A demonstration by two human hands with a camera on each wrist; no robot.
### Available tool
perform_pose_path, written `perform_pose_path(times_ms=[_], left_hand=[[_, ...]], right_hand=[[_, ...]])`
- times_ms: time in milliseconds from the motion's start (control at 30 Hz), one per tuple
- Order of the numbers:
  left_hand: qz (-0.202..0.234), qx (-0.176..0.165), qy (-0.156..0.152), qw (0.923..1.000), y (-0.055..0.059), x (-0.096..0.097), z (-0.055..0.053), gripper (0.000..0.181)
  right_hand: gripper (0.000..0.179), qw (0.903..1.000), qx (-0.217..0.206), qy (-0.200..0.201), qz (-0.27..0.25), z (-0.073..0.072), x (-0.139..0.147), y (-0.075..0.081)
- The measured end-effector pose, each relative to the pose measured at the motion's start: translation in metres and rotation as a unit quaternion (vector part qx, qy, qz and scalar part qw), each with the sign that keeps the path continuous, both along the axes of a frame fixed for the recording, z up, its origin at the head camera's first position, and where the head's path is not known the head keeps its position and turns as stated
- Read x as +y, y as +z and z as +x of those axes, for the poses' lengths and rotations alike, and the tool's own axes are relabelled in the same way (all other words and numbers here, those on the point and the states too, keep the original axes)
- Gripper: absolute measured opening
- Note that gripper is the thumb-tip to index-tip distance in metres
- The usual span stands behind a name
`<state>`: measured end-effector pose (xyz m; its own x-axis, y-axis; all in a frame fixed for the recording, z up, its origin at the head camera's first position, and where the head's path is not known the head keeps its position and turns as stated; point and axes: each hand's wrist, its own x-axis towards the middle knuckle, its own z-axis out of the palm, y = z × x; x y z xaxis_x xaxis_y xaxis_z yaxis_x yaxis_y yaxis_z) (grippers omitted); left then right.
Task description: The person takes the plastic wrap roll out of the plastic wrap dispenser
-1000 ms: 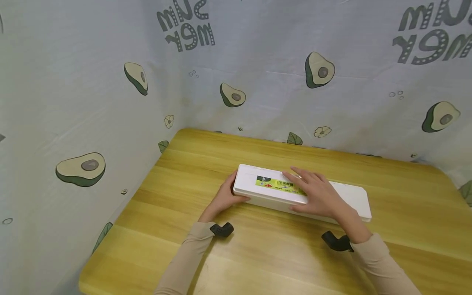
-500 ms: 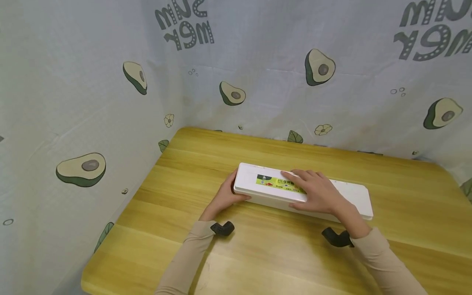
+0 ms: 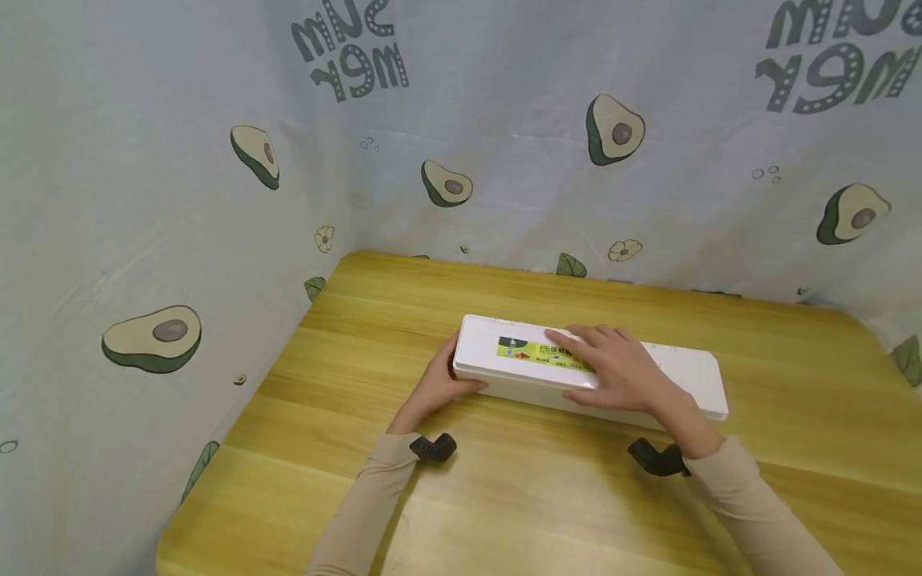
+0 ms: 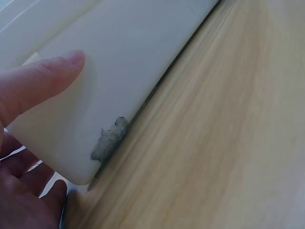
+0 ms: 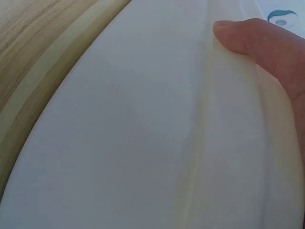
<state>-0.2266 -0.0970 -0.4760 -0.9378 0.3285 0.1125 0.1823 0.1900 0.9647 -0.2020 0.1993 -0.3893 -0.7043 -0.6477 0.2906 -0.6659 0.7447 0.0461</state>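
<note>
A long white cling film box with a yellow-green label lies lengthwise on the wooden table. My left hand grips its left end. In the left wrist view the thumb presses the side wall while the fingers wrap the end. Across the middle lies my right hand, its index finger stretched over the label and the other fingers reaching the back edge. The right wrist view shows that thumb at the seam below the lid. A grey smudge marks the lower wall near the left corner.
The wooden table has a rounded back-left corner. A white cloth printed with avocados hangs behind it and along its left side. Black curved mounts are strapped at both wrists.
My right hand's fingers draw in slightly, from raised and spread to closer against the box's back edge. The left hand keeps its hold, and the box stays in place.
</note>
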Motion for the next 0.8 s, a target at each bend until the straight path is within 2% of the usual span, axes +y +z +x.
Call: perform_pose_path(times_ms=[300,600,800], left_hand=[[0.013,0.001,-0.005,0.9999,0.001,0.002,0.001,0.096],[0.007,-0.007,-0.002,0.9999,0.001,0.003,0.001,0.099],[0.019,-0.01,-0.012,0.9997,0.0,0.004,0.001,0.1]], right_hand=[[0.086,1.0,0.009,0.001,-0.002,0.003,0.003,0.003],[0.082,0.9999,0.007,-0.01,-0.001,0.009,0.007,0.006],[0.082,0.9999,0.008,-0.015,-0.001,0.013,0.012,0.007]])
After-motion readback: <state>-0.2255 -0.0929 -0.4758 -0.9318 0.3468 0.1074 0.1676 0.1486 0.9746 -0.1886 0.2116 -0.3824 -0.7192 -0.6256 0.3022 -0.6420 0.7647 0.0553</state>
